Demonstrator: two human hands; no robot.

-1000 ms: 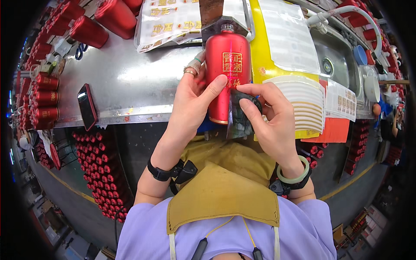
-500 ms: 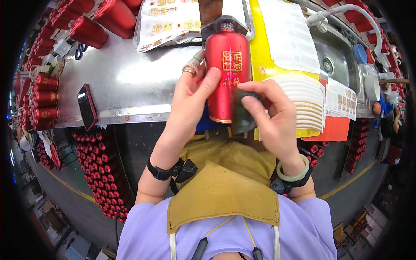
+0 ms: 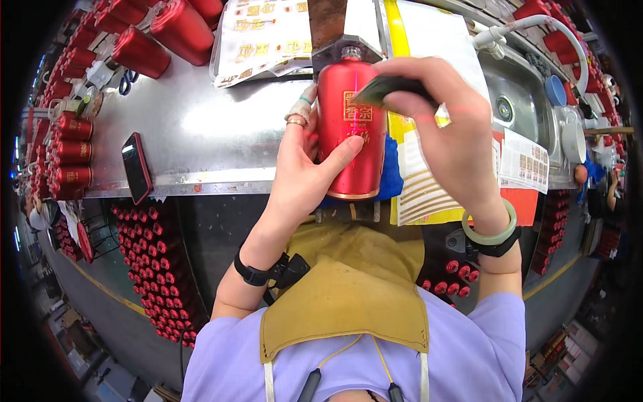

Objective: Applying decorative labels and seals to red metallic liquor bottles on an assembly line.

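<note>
A red bottle with gold lettering and a clear neck lies on a blue cloth at the table's front edge, its neck pointing away from me. My left hand grips the bottle's left side, thumb across its front below the gold square. One left finger wears a bandage. In my right hand is a dark, thin, flat scraper-like piece, pinched between thumb and fingers. Its tip covers part of the gold square on the bottle's upper right.
Printed gold label sheets lie beyond the bottle. White sheets with gold strips rest on yellow at the right, near a metal sink. A phone, scissors and red bottles are at left.
My right hand has moved up and away from me, taking the dark piece from the bottle's lower right to the gold square. My left thumb has shifted further across the bottle.
</note>
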